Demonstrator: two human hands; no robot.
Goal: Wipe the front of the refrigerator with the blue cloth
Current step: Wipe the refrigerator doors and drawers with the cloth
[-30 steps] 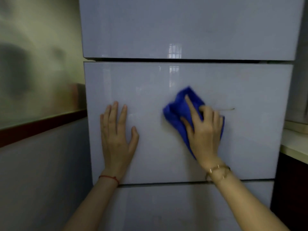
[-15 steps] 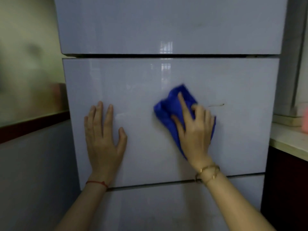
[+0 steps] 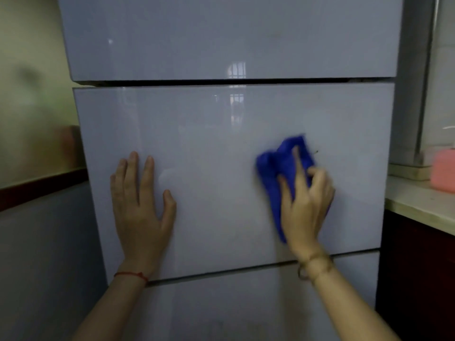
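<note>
A glossy pale-grey refrigerator [image 3: 221, 134] fills the view, split by dark gaps into an upper, middle and lower panel. My right hand [image 3: 305, 205] presses a crumpled blue cloth [image 3: 278, 163] against the right half of the middle panel, with the fingers spread over the cloth. A thin dark mark [image 3: 316, 151] shows just right of the cloth's top. My left hand [image 3: 140, 205] lies flat on the left half of the same panel, fingers apart and holding nothing.
On the right a light countertop [image 3: 423, 205] over a dark cabinet carries a pink object [image 3: 443, 171]. To the left of the refrigerator stands a wall with a dark red band [image 3: 41, 188].
My right hand has slid the blue cloth to the right across the middle panel, close to the dark mark. My left hand has stayed flat on the panel.
</note>
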